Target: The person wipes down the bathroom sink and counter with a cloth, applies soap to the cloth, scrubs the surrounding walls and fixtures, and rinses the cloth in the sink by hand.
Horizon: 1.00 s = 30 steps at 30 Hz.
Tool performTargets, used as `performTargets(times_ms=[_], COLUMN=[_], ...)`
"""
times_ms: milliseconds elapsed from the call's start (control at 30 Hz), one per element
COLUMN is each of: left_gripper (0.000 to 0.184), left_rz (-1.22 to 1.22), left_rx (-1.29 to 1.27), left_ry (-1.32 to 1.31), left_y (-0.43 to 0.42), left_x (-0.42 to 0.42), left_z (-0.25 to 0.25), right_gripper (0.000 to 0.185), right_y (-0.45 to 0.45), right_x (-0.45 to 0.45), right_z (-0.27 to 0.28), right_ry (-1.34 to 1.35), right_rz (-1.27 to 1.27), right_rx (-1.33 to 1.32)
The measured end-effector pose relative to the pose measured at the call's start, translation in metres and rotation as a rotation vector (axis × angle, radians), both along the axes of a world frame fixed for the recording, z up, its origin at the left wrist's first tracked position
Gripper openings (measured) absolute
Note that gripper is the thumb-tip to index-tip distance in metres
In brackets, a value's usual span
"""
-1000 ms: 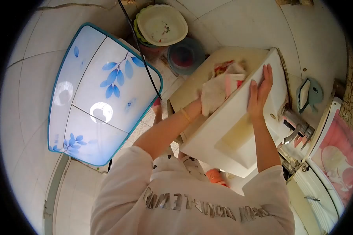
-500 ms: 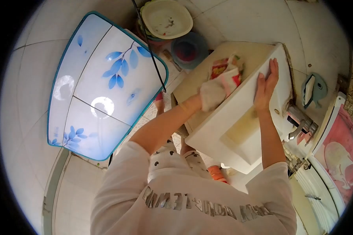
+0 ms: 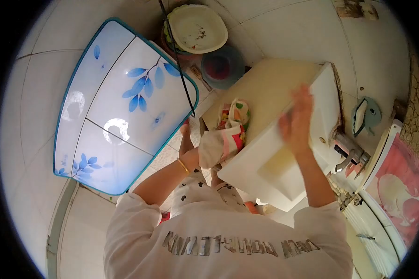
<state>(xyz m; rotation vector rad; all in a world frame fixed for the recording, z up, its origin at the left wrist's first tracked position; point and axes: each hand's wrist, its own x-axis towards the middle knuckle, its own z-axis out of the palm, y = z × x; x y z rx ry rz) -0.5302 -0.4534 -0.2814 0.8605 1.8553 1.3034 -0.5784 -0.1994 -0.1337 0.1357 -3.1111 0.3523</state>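
Observation:
A cloth [image 3: 222,139], whitish with red, pink and green patches, covers my left hand, whose fingers are hidden in it. It is held at the near left end of the white washbasin [image 3: 246,171], close to my legs. A gold bangle [image 3: 183,165] circles my left wrist. My right hand [image 3: 297,120] is over the basin's rim, blurred by motion, its fingers stretched out and nothing visible in them. Whether it touches the rim I cannot tell. Beyond the rim lies a yellowish flat surface [image 3: 279,76].
A white-and-blue leaf-patterned panel [image 3: 121,102] leans at the left, with a black rod [image 3: 178,60] beside it. Stacked basins [image 3: 198,28] and a blue-grey bucket [image 3: 222,67] fill the back corner. A faucet [image 3: 351,151] and fish-shaped soap holder [image 3: 367,116] are right.
My left hand and the cloth have moved from the surface beside the basin toward my body, down and left. My right hand has shifted left from the rim's far right end.

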Motion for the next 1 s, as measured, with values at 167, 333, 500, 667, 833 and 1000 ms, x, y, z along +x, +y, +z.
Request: performTargets(times_ms=[167,333,500,667,833,1000], left_gripper=[0.020,0.023,0.026,0.029,0.032,0.035], left_rz=[0.085,0.160,0.186,0.174,0.136,0.035], left_rx=[-0.072,-0.239,-0.362,-0.414,-0.520,-0.836], left_ry=[-0.083,-0.179,-0.278,-0.352,-0.327,-0.135], left_y=[0.024,0.032,0.037,0.038,0.039,0.018], left_x=[-0.012,-0.020,-0.031,-0.034,-0.028,-0.012], left_z=[-0.047,-0.114,-0.165,-0.186,-0.178,-0.143], right_gripper=[0.040,0.015,0.016,0.015,0.016,0.017], right_y=[-0.090,-0.075,-0.066,-0.065,-0.066,-0.067], right_x=[0.012,0.021,0.029,0.031,0.029,0.023], right_z=[0.007,-0.014,-0.020,-0.023,-0.020,-0.020], right_ry=[-0.354,-0.187,-0.078,-0.059,-0.075,-0.051], right_rz=[0.339,0.355,0.150,0.127,0.157,0.221], right_rx=[-0.259,-0.491,-0.806,-0.801,-0.773,-0.769])
